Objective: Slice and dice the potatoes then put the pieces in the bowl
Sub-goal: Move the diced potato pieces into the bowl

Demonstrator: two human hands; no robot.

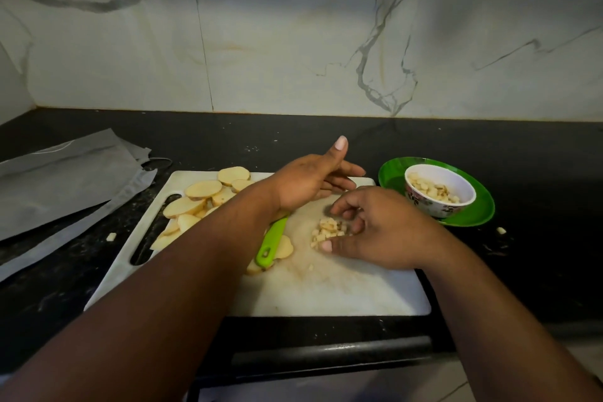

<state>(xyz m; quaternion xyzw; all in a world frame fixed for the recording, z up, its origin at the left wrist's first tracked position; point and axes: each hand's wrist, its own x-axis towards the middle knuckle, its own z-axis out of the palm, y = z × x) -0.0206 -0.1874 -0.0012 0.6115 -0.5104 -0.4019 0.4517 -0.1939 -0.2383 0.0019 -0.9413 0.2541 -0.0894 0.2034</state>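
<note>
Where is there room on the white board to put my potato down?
The near part of the board, below the knife and both hands, is bare. The far left is crowded with slices. The middle holds the diced pile, with the left hand and right hand around it.

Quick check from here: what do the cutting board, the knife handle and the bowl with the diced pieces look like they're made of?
Cutting board: likely plastic, white and matte, with brownish staining and a moulded handle slot.
Knife handle: bright green, smooth, probably plastic, with a hanging hole at its end.
Bowl: glossy white with a floral print; ceramic or melamine, can't tell which. It sits on a shiny green plate, probably plastic.
</note>
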